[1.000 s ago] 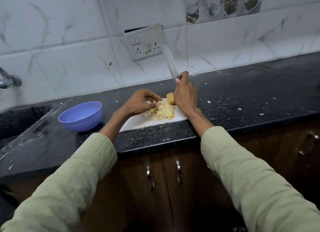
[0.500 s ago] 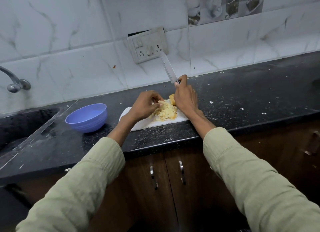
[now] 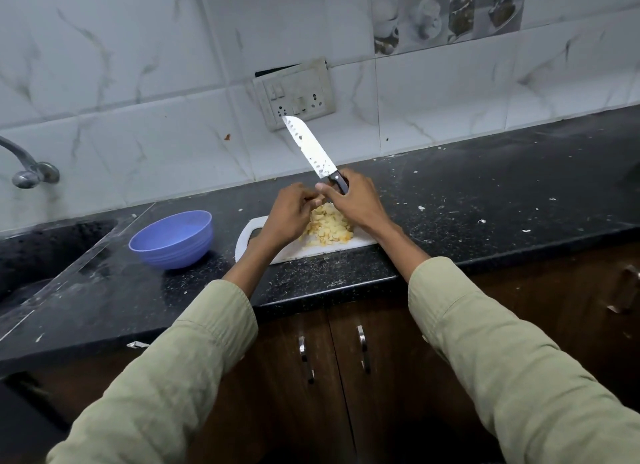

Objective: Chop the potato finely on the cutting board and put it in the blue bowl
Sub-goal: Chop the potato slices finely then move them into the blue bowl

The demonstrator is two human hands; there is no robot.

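Right hand (image 3: pixel 356 204) gripping the dark handle of the knife (image 3: pixel 309 148), fingers wrapped round it, blade tilted up and away toward the wall, clear of the board. Left hand (image 3: pixel 289 216) hovering with fingers curled in over the far left side of the chopped potato (image 3: pixel 329 226), fingertips meeting the right thumb near the handle; hard telling whether that grip is pinching a piece or clenched on nothing. Chopped potato lying heaped in small pale yellow bits on the white cutting board (image 3: pixel 298 252), between the two hands. Cutting board sitting near the front edge of the black bench (image 3: pixel 485 221), roughly at its middle. Blue bowl (image 3: pixel 171 238) standing upright on the bench just left of the board, apart from it, nothing visible inside. Sink (image 3: pixel 41 252) set into the left end of the bench, tap (image 3: pixel 29 171) above it at the back. White crumbs scattered across the right half of the bench.
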